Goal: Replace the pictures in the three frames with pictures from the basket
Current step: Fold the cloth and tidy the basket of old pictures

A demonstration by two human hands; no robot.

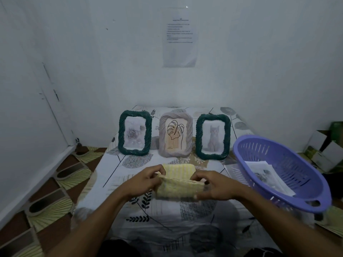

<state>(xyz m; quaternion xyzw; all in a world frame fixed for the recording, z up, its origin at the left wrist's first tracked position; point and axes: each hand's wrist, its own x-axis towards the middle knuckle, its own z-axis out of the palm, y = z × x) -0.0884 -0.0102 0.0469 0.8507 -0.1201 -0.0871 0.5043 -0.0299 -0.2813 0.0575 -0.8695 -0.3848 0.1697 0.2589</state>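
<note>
Three frames stand upright at the back of the patterned cloth: a dark green frame (135, 133) with a rose picture on the left, a beige frame (175, 134) with a leaf drawing in the middle, and a dark green frame (213, 136) with a cat picture on the right. A purple basket (289, 175) sits tilted at the right with printed pictures (267, 175) inside. In front of the frames both hands hold a folded yellow cloth (178, 184): my left hand (146, 179) pinches its left edge, my right hand (213, 184) pinches its right edge.
The patterned cloth (161, 216) covers a low surface between white walls. A printed sheet (179, 37) hangs on the back wall. Cardboard boxes (324, 151) are stacked at the far right. Patterned floor (55, 191) lies to the left.
</note>
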